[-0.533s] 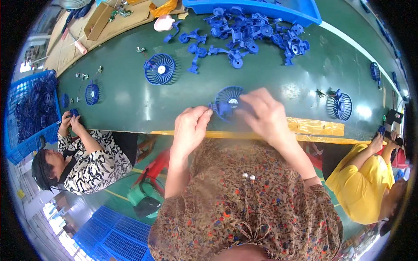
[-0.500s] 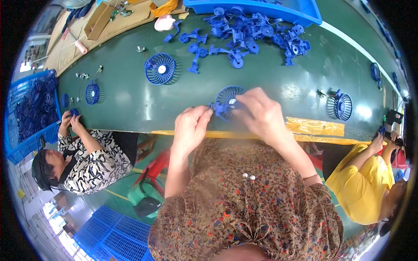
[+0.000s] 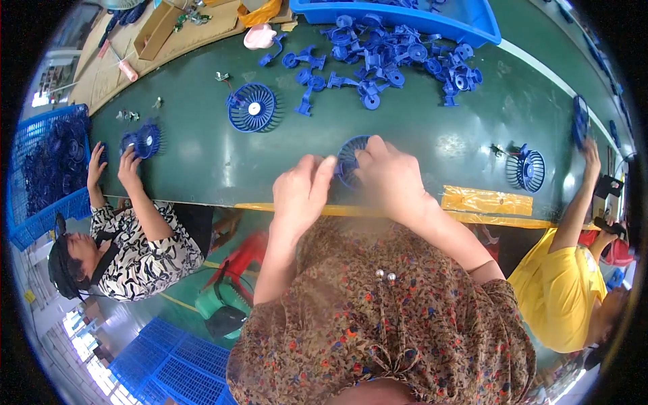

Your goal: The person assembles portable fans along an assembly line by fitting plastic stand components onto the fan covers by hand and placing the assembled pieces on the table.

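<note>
Between my hands, close to the near table edge, is a round slotted blue fan guard (image 3: 352,150) with a blue plastic bracket (image 3: 342,167) at its left side. My left hand (image 3: 299,194) pinches the bracket's outer end between thumb and fingers. My right hand (image 3: 393,179) is closed over the guard's right part, its fingers bent down at the bracket; what they grip is hidden. Farther left lies another fan guard (image 3: 251,108) with a white centre and a small wired part (image 3: 221,77). A similar guard (image 3: 530,169) stands to the right.
A heap of blue brackets (image 3: 390,61) lies beyond my hands, before a blue tray (image 3: 489,29). Yellow tape (image 3: 487,200) covers the near edge. At left, a person in a patterned top (image 3: 138,263) handles guards by a blue basket (image 3: 40,219). At right, a person in yellow (image 3: 559,287) reaches out.
My right hand has moved slightly left and down over the guard, hiding more of it. The left person's hands have parted toward the guards; the right person's arm has stretched to a far guard.
</note>
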`<state>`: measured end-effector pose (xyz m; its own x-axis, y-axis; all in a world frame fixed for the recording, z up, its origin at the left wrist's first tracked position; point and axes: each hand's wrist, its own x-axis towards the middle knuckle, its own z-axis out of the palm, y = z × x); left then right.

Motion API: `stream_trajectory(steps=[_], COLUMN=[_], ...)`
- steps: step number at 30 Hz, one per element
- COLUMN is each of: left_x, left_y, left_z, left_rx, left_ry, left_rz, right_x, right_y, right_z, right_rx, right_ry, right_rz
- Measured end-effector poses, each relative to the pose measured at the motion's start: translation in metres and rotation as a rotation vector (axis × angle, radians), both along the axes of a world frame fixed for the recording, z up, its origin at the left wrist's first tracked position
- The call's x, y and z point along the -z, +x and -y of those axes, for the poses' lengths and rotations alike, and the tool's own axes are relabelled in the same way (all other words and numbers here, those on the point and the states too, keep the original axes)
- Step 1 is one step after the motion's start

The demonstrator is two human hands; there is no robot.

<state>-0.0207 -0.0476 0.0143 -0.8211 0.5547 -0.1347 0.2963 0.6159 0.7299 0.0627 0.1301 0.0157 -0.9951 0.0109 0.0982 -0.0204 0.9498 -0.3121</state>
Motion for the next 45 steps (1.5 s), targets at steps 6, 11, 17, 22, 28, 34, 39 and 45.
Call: stream_trajectory(steps=[6, 11, 17, 22, 28, 34, 39, 45], left_x=[0.008, 0.009, 0.004, -0.004, 0.002, -0.009, -0.019, -0.020], left_y=[0.011, 0.009, -0.021, -0.055, -0.047, 0.017, 0.039, 0.023], left_z=[-0.023, -0.021, 0.000, 0.022, 0.028, 0.002, -0.004, 0.008], left_rx=[-0.042, -0.044, -0.085, -0.196, -0.136, 0.055, 0.199, -0.018], left_ry=[-0.016, 0.062, 0.194, 0.025, -0.023, 0.102, 0.222, 0.063], left_rz=[-0.192, -0.115, -0.266, -0.640, -0.380, -0.087, 0.066, -0.303], right_x=[0.007, 0.001, -0.013, -0.014, -0.018, -0.011, 0.018, 0.014], right_y=[0.005, 0.020, 0.075, 0.132, 0.112, 0.009, -0.018, 0.016], right_z=[-0.001, -0.008, -0.053, -0.125, -0.156, -0.128, -0.144, -0.123], right_rx=[0.052, 0.025, 0.210, 0.788, 0.855, 0.643, 0.601, 0.636], right_ry=[-0.046, -0.263, -0.305, -0.054, 0.022, -0.084, -0.004, -0.174], right_rz=[-0.001, -0.142, -0.108, -0.082, -0.386, -0.387, -0.460, -0.458])
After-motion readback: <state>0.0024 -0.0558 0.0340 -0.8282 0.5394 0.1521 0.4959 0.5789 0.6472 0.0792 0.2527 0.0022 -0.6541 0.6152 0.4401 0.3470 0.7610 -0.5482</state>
